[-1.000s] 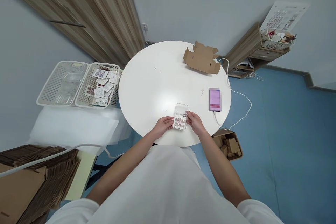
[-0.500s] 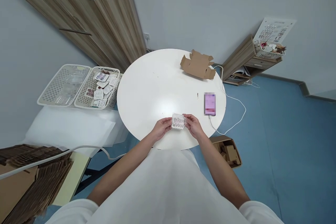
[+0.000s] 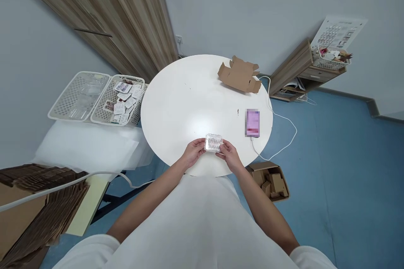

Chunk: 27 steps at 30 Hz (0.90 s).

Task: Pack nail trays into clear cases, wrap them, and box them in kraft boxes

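A small clear plastic case [image 3: 213, 142] with rows of small pinkish pieces inside is held over the near edge of the round white table [image 3: 189, 105]. Its lid is down. My left hand [image 3: 193, 151] grips the case's left end with fingers curled round it. My right hand [image 3: 229, 155] pinches its right end from the other side. Both forearms reach in from below.
A phone [image 3: 252, 122] on a white cable lies to the right, a flattened cardboard box [image 3: 240, 75] at the far edge. Two white baskets [image 3: 97, 98] stand left, one with packets. A carton of small boxes [image 3: 269, 179] sits on the floor, folded cardboard [image 3: 34, 206] at lower left.
The case's clear lid stood open a second ago; it is now folded down shut between my hands. Both hands stayed at the table's near edge.
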Each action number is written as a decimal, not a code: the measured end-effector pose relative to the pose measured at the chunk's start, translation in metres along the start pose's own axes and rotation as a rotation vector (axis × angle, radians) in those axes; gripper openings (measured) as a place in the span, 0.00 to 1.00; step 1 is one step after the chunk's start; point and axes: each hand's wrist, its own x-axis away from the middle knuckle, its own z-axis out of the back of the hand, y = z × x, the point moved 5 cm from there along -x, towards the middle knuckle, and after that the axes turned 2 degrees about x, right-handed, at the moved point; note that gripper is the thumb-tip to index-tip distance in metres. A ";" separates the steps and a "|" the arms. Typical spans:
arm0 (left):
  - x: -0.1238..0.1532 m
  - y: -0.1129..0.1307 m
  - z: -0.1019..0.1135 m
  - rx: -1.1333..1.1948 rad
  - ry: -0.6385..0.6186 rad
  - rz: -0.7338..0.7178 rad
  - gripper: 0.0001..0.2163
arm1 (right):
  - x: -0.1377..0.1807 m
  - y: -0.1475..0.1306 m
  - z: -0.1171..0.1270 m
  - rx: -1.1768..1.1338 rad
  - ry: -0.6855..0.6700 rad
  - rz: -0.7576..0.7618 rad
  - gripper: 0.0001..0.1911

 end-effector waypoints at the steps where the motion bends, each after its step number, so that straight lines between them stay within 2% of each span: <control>1: 0.000 -0.001 0.000 0.001 0.003 -0.003 0.13 | 0.000 0.001 0.001 0.015 0.005 -0.002 0.23; 9: 0.002 -0.005 0.000 -0.088 0.023 -0.030 0.14 | 0.001 0.000 0.007 0.054 0.038 0.009 0.26; 15: 0.011 0.000 -0.006 -0.658 -0.027 -0.076 0.17 | 0.001 -0.001 0.010 0.055 0.052 0.018 0.26; 18: 0.014 -0.002 -0.008 -0.824 -0.046 -0.127 0.18 | 0.001 -0.002 0.010 0.069 0.042 0.011 0.26; 27: 0.015 -0.001 -0.005 -0.878 0.011 -0.169 0.18 | -0.004 -0.002 0.006 0.087 0.038 0.020 0.26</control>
